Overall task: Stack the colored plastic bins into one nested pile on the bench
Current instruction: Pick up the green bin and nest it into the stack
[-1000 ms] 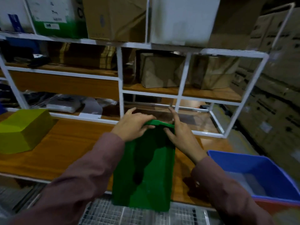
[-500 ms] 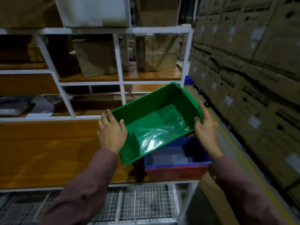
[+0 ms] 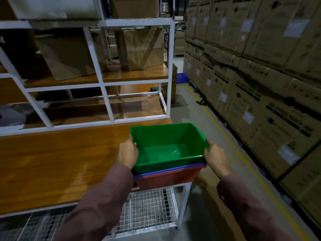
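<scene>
Green bin nested in blue and red bins, both hands gripping its sides, carton labels unreadable

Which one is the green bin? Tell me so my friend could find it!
Look at the right end of the wooden bench. A nested pile sits there, and the green bin is the top one, held between two hands. Beneath it, the blue bin shows only a rim, above the red bin.

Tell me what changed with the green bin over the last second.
The green bin went from hanging upright at the bench edge, to tilted above the blue bin, to level and nested in it atop the red bin. The left hand and right hand shifted to its sides. Both still hold it.
</scene>
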The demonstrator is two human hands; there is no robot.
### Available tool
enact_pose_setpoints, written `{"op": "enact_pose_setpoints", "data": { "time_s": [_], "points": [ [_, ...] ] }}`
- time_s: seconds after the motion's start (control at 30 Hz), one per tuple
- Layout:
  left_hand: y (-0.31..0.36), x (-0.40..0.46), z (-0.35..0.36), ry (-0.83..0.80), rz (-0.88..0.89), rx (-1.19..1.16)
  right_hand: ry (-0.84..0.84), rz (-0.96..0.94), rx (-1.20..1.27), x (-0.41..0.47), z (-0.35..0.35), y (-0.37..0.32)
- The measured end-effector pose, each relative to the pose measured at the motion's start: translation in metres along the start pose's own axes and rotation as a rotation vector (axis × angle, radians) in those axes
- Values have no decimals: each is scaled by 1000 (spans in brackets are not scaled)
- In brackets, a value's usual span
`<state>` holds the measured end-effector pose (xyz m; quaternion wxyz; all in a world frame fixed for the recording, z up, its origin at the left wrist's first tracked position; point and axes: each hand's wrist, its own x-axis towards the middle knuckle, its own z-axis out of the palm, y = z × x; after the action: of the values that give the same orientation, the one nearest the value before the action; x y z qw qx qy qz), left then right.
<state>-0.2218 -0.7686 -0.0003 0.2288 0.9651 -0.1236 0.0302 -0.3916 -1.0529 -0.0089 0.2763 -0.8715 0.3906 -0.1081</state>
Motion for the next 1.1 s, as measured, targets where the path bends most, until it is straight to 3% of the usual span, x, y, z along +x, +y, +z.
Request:
{"op": "enact_pose_setpoints", "data": {
  "time_s": [0.13,0.4,0.73,0.87,0.93,1.03,1.1],
  "points": [
    [-13,0,16,-49,-52,130,-16,31,43,18,30,17],
    [-27,10,46,-4,-83,37,-114,-23,171,34,46,24],
    [-40,4,56,-7,-52,23,-83,-65,236,4,46,33],
    [-37,-4,51,-49,-47,63,-89,-50,190,2,47,31],
    [-36,-16,42,-91,-70,33,-78,-64,54,-1,44,28],
    [-54,-34,23,-132,-103,-18,112,-128,-257,-15,40,11],
    [-84,-41,12,-138,-118,-25,189,-196,-245,-29,48,-14]
  ]
}}
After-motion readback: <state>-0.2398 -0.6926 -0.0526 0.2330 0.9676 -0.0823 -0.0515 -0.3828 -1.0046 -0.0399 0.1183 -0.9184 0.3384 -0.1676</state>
